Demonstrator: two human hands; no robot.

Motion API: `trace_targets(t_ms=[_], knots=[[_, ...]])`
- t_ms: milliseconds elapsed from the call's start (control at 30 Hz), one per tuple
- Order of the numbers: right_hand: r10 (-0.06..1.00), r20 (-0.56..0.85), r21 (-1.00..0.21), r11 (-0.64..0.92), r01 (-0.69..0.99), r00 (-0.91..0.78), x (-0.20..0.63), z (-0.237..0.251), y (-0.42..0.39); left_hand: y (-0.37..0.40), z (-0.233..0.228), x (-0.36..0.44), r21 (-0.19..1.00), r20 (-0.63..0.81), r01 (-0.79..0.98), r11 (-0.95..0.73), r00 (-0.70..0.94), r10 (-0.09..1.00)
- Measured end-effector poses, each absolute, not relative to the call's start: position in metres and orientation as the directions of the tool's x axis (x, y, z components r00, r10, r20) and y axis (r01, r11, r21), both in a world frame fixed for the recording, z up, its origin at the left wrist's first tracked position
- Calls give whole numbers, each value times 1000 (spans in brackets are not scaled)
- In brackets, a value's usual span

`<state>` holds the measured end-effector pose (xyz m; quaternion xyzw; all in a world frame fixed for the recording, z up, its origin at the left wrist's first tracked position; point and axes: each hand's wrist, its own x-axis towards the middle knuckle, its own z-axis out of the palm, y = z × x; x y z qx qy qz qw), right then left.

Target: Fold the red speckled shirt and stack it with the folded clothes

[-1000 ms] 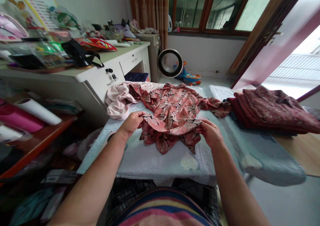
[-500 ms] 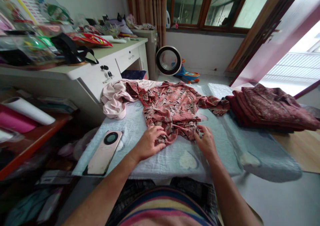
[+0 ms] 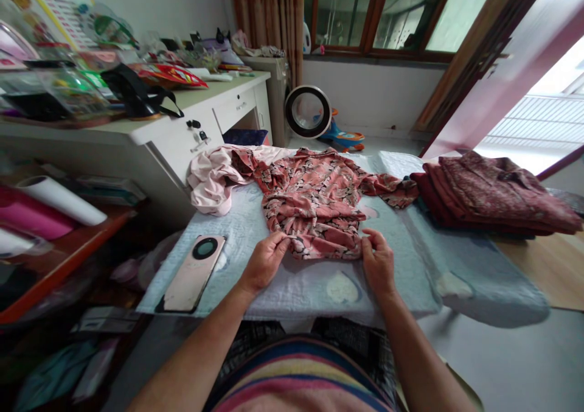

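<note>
A reddish-pink patterned shirt (image 3: 314, 187) lies spread on the table, its collar end away from me and its sleeves out to both sides. My left hand (image 3: 267, 258) pinches the left corner of the shirt's near hem. At the right corner of that hem, my right hand (image 3: 378, 258) has its thumb and a finger closed on the cloth. Between the two hands the hem runs nearly straight. A pale pink garment (image 3: 212, 178) is bunched beside the shirt's left sleeve and partly under it.
The table wears a light blue quilted cover (image 3: 301, 296). A phone (image 3: 194, 275) lies face down at the left. Folded dark red garments (image 3: 497, 196) are stacked at the right. A cluttered white desk (image 3: 182, 138) stands left, near a washing machine with its round door (image 3: 308, 111) open.
My left hand has moved slightly left and closed on the hem corner. The shirt's near edge, bunched before, is now pulled straighter between my hands.
</note>
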<state>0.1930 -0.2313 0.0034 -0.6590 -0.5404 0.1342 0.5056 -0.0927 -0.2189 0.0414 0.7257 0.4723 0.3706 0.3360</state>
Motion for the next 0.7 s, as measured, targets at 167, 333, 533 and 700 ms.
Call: trace_targets(t_ms=[167,333,533,700], knots=[[763,467,-781,119,613,446,201,1,-230,-223,33,-96,749,201,543,-381,361,910],[802,510,-670,143,729,311,203,-3,-225,-235,25,-96,543,266,647,-535,472,841],[845,471,-510,25,860,254,198,-14,-222,-219,19,-117,478,384,774,-415,240,891],[874,456,-380,22,925,166,193,-17,-222,-193,7,-131,314,303,899,-307,212,929]])
